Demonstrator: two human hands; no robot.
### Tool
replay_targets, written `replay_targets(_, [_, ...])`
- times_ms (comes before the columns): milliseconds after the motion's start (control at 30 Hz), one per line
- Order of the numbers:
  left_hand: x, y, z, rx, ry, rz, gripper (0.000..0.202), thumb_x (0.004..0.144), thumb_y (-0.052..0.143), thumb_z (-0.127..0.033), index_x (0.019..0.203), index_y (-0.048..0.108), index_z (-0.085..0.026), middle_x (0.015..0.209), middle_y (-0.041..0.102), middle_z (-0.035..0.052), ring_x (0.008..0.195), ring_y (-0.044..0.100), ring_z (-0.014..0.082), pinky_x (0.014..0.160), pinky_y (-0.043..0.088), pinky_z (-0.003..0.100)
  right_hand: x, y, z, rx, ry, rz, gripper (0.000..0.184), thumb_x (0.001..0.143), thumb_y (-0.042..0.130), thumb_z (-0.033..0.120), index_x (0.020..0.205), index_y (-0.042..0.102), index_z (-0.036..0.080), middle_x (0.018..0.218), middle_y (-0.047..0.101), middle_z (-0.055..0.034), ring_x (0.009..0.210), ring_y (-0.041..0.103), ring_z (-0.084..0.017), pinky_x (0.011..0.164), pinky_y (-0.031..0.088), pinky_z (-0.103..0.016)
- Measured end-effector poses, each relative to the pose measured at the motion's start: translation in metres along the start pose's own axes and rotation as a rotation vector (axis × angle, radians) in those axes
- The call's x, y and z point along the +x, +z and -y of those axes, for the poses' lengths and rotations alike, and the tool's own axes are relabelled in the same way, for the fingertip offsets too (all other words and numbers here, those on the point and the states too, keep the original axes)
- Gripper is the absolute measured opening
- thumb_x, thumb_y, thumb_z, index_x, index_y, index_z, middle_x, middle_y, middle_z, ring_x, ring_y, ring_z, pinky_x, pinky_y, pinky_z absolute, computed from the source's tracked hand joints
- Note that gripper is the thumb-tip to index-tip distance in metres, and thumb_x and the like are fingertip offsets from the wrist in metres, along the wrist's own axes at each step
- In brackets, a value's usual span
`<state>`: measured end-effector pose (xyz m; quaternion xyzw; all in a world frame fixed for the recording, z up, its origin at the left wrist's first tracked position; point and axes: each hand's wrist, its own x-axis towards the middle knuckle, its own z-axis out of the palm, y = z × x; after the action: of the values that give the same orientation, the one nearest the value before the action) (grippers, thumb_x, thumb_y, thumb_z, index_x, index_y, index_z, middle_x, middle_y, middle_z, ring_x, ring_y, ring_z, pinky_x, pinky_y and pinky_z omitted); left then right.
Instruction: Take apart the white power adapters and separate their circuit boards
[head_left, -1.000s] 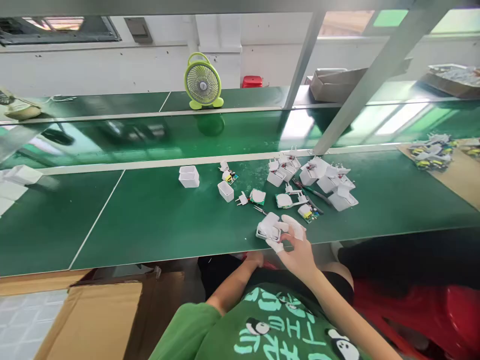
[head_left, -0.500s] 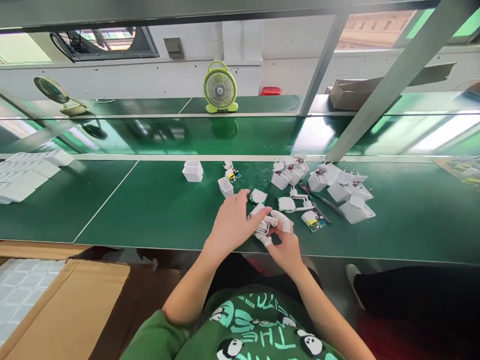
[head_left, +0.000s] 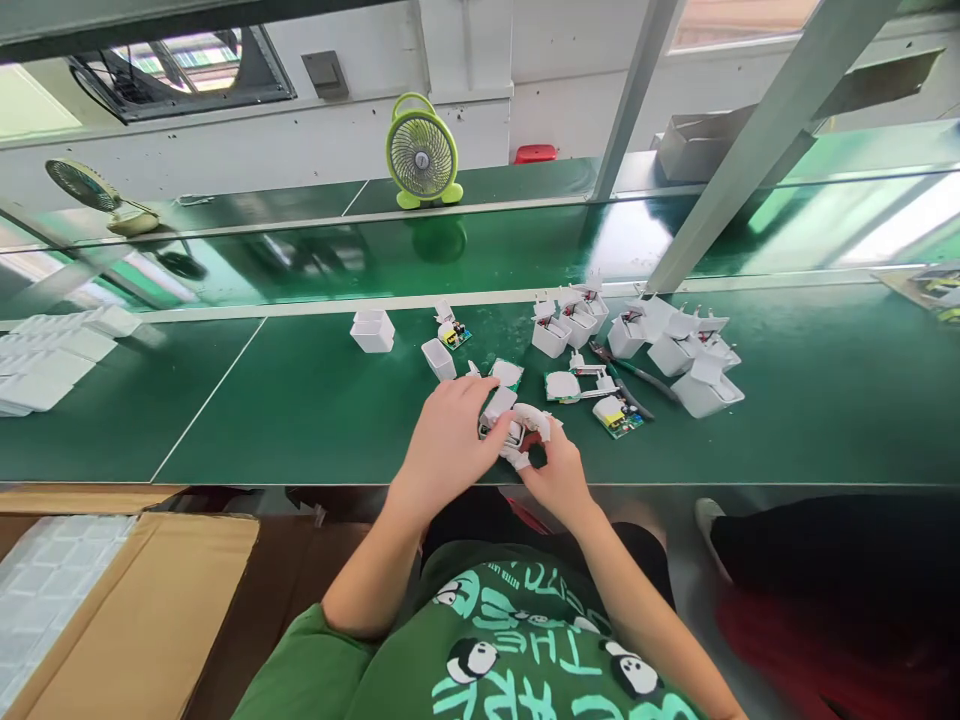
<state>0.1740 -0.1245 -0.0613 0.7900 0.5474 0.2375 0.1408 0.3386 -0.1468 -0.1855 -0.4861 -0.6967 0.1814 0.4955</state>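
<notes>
The left hand (head_left: 448, 440) and the right hand (head_left: 559, 478) are meeting at the near edge of the green tabletop (head_left: 300, 420), both closing on one white adapter shell (head_left: 511, 425) in the middle of the scene. I cannot tell whether the shell is resting on the surface. The left fingers (head_left: 480, 400) are curling over it from the left, and the right fingers (head_left: 534, 420), capped in white cots, are pinching its right end.

The work looks like pressing parts of the shell together. It is probably best done by bracing both ends, squeezing evenly and keeping the shell low, since the tabletop edge is just beside it. A circuit board (head_left: 616, 415) and pliers (head_left: 636, 373) are lying to the right, clear of the hands.
</notes>
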Motion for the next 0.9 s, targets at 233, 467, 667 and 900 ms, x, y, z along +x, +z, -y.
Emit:
replay_targets(233, [0.010, 0.012, -0.011, 0.053, 0.002, 0.044, 0.040, 0.082, 0.077, -0.028, 0.118, 0.066, -0.015, 0.103, 0.075, 0.0098, 0.096, 0.067, 0.0313, 0.088, 0.054, 0.048, 0.003, -0.002, 0.001, -0.021, -0.035, 0.010, 0.044, 0.089, 0.062, 0.022, 0.132, 0.052, 0.023, 0.103, 0.066, -0.0072, 0.089, 0.065, -0.022, 0.079, 0.060, -0.038])
replay_targets(467, [-0.023, 0.015, 0.018, -0.102, 0.044, -0.207, 0.034, 0.087, 0.067, -0.016, 0.120, 0.066, -0.023, 0.111, 0.075, 0.0025, 0.098, 0.070, 0.0192, 0.089, 0.056, 0.034, 0.005, -0.006, 0.007, -0.001, -0.090, 0.058, 0.054, 0.093, 0.059, 0.015, 0.144, 0.047, 0.025, 0.104, 0.064, -0.0075, 0.097, 0.059, -0.025, 0.089, 0.057, -0.043])
replay_targets(667, [-0.041, 0.043, 0.017, -0.141, 0.178, -0.429, 0.054, 0.084, 0.064, 0.001, 0.135, 0.061, -0.017, 0.118, 0.072, 0.0088, 0.109, 0.066, 0.0210, 0.094, 0.057, 0.036, 0.008, -0.009, 0.009, 0.045, -0.060, 0.155, 0.051, 0.092, 0.057, 0.010, 0.139, 0.054, 0.029, 0.107, 0.062, -0.0076, 0.103, 0.055, -0.026, 0.086, 0.055, -0.040])
replay_targets(900, [-0.047, 0.059, 0.026, -0.200, 0.245, -0.535, 0.062, 0.084, 0.066, 0.002, 0.143, 0.055, -0.015, 0.118, 0.073, 0.0136, 0.108, 0.067, 0.0250, 0.088, 0.061, 0.042, 0.009, -0.011, 0.009, 0.039, -0.117, 0.175, 0.056, 0.093, 0.057, 0.009, 0.146, 0.048, 0.027, 0.110, 0.062, -0.0086, 0.099, 0.053, -0.025, 0.087, 0.053, -0.041])
